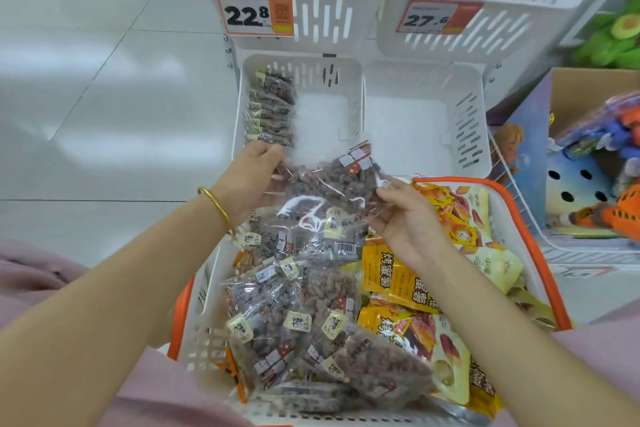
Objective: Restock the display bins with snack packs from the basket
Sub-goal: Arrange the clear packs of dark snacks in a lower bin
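both hands, left hand (254,177) and right hand (405,218), pinch a clear plastic pack of dark brown snacks (332,184) above the white slotted basket (204,333); glossy white tiled floor (86,80).

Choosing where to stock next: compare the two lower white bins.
The lower left bin holds a row of clear packs along its left wall; the lower right bin shows none. The left bin sits below the 22.8 tag, the right bin below the 27.6 tag. Both are white slotted plastic.
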